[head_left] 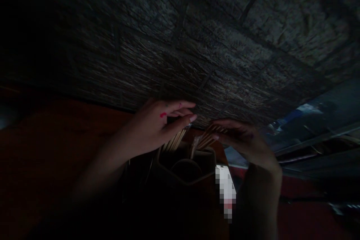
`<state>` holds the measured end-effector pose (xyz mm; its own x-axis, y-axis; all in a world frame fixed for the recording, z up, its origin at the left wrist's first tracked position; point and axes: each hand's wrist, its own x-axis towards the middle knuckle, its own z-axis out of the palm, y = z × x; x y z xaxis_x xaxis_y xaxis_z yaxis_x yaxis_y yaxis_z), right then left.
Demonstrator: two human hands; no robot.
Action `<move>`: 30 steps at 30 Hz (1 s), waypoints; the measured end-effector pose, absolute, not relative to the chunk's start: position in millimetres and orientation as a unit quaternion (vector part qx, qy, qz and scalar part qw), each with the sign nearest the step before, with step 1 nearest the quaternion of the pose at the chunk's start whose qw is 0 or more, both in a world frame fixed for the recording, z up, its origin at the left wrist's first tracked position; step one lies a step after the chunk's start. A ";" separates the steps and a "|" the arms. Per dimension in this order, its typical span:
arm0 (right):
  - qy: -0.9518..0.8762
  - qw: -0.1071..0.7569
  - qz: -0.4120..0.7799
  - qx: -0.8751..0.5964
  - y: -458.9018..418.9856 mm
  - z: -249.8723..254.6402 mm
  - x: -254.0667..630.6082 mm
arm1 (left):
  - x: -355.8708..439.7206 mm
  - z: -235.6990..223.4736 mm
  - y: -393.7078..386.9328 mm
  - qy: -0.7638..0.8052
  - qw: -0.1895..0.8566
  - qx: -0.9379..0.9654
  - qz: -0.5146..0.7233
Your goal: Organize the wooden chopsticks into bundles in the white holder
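Note:
Below my hands stands a dark, many-sided container (187, 183) with its top uncovered and a round dark shape inside. Slim wooden chopsticks (174, 141) lean up from its left side, beneath my left hand (161, 122). That hand has its fingers stretched out and its thumb apart, close to the upper ends of these sticks; whether it touches them I cannot tell. My right hand (239, 138) closes its thumb and fingers on the tops of another bundle of chopsticks (204, 140), which slants out of the container's back edge. Poor light hides the container's lower part.
A rough stone-patterned wall (197, 48) rises right behind the container. The brown tabletop (70, 135) spreads to the left. A white, partly pixelated card or sheet (225, 185) lies at the right of the container. Dim shelving (315, 142) stands farther right.

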<state>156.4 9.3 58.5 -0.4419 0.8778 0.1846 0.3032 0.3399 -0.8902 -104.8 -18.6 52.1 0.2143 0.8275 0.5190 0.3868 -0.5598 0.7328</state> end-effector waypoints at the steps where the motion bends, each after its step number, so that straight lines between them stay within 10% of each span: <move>1: -0.737 0.342 0.425 -0.399 9.4 58.2 155.1 | -103.3 51.0 -18.4 0.413 0.219 0.751 0.467; 30: -0.795 0.254 0.420 -0.356 15.2 42.6 162.7 | -47.4 39.5 -27.7 0.467 0.144 0.743 0.458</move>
